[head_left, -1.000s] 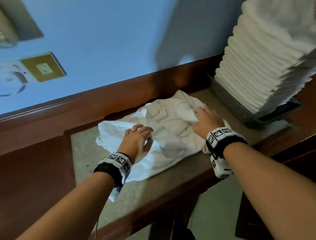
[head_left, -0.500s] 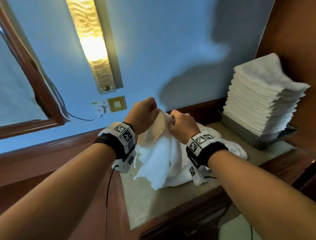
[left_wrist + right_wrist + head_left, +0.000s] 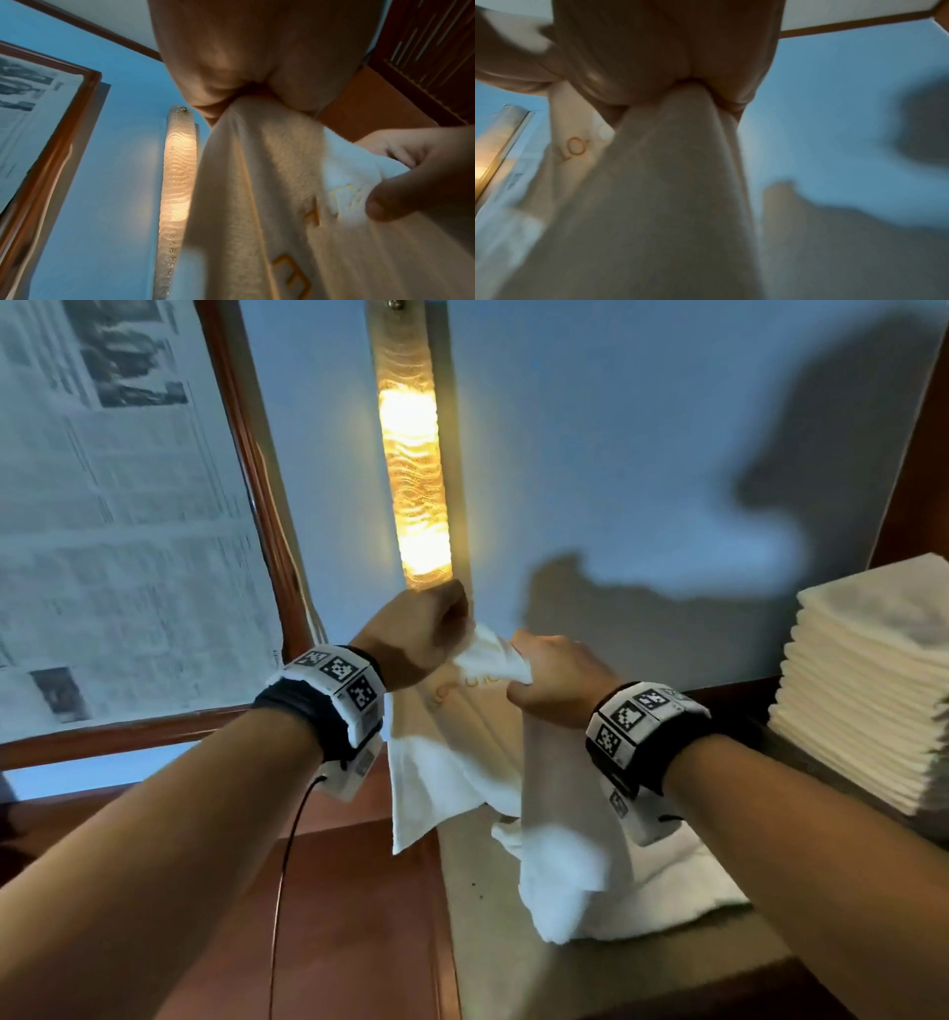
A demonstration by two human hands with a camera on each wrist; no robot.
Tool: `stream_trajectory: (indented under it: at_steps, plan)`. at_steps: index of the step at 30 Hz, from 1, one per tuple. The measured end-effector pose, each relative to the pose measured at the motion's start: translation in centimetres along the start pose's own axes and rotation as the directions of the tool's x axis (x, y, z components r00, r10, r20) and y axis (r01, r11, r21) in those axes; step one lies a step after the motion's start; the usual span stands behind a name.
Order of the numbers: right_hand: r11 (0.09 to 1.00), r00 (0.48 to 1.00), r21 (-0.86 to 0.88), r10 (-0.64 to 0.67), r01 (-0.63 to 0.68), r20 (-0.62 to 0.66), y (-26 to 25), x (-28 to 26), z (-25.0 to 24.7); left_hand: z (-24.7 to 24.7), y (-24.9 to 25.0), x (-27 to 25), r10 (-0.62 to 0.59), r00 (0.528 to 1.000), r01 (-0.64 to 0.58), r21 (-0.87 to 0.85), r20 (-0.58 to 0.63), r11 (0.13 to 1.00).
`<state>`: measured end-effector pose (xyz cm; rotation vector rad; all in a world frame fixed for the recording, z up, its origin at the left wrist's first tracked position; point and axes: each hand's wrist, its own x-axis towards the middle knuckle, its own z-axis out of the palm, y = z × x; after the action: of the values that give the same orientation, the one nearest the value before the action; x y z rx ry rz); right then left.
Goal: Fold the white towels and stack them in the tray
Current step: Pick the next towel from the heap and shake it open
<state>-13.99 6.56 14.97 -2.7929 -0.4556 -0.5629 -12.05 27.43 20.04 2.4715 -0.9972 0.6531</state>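
Both hands are raised above the counter, each fist closed tight on the top edge of one white towel. The left hand grips just left of the right hand, cloth bunched between them. The towel hangs down, its lower end resting on the counter. Right of it stands the stack of folded towels.

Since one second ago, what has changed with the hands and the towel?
Both hands went from lying on the crumpled towel on the counter to gripping its top edge and lifting it. The left hand and right hand now hold it up close together, so it hangs down. The folded stack on the right stayed as it was.
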Motion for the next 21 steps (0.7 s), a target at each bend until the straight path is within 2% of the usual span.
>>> stream_trajectory:
  at_steps: [3,9,14,16,18,19,21]
  plan:
    - [0.999,0.999,-0.036,0.027,-0.026,0.025,0.9,0.5,0.0,-0.8,-0.6,-0.3,-0.038,0.999,0.039,0.044,-0.019,0.998]
    - [0.974,0.978,-0.2,0.14,-0.108,0.156,5.3,1.8,0.4,-2.2,-4.0,-0.9,-0.245,0.968,0.249,0.13,-0.046,0.96]
    - [0.952,0.968,-0.228,0.23,-0.203,0.099,8.6,2.8,1.1,-3.1,-7.2,-1.2,-0.324,0.93,0.355,0.192,-0.176,0.915]
    - [0.959,0.965,-0.134,0.259,-0.251,0.045,9.8,3.5,0.9,-3.2,-8.1,-1.2,-0.36,0.905,0.408,0.215,-0.227,0.888]
    - [0.955,0.957,0.059,0.29,-0.289,0.006,10.6,4.6,0.6,-2.8,-9.0,-1.3,-0.424,0.869,0.482,0.237,-0.256,0.844]
    - [0.945,0.959,0.179,0.282,-0.274,-0.021,10.7,5.3,0.6,-2.3,-9.4,-1.3,-0.465,0.847,0.523,0.259,-0.257,0.812]
    - [0.914,0.972,0.375,0.207,-0.153,-0.11,9.7,6.8,0.4,-0.7,-9.8,-1.3,-0.541,0.817,0.577,0.296,-0.199,0.761]
